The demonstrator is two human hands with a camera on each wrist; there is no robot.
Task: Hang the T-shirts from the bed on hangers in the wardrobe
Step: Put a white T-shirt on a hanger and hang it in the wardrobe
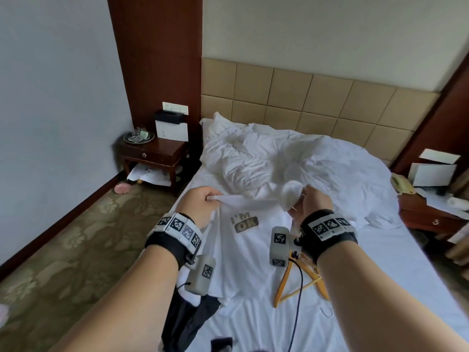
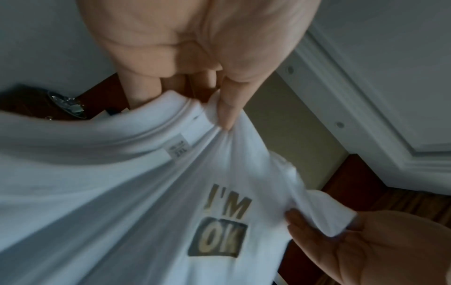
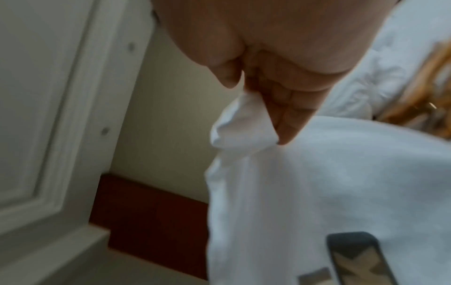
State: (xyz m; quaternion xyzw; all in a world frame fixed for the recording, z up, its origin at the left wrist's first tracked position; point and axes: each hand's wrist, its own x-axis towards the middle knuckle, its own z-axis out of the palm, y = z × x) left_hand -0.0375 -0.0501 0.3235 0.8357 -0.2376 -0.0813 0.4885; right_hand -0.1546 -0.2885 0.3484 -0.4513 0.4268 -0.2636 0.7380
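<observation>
A white T-shirt (image 1: 248, 240) printed "I'M OK" hangs spread between both hands above the bed (image 1: 368, 262). My left hand (image 1: 203, 199) pinches its left shoulder by the collar; in the left wrist view the thumb of that left hand (image 2: 227, 108) presses the T-shirt (image 2: 122, 192) beside the size label. My right hand (image 1: 313, 199) grips the other shoulder, where the right hand (image 3: 268, 100) squeezes a fold of the T-shirt (image 3: 317, 183). A wooden hanger (image 1: 302, 283) lies on the sheet under my right wrist. A black garment (image 1: 187, 316) lies at the bed's near left edge.
A crumpled white duvet (image 1: 279, 158) covers the head of the bed under a padded headboard (image 1: 317, 102). A dark nightstand (image 1: 152, 153) with a glass tray stands at the left, another with a phone (image 1: 402, 185) and papers at the right. Patterned carpet (image 1: 63, 250) lies left.
</observation>
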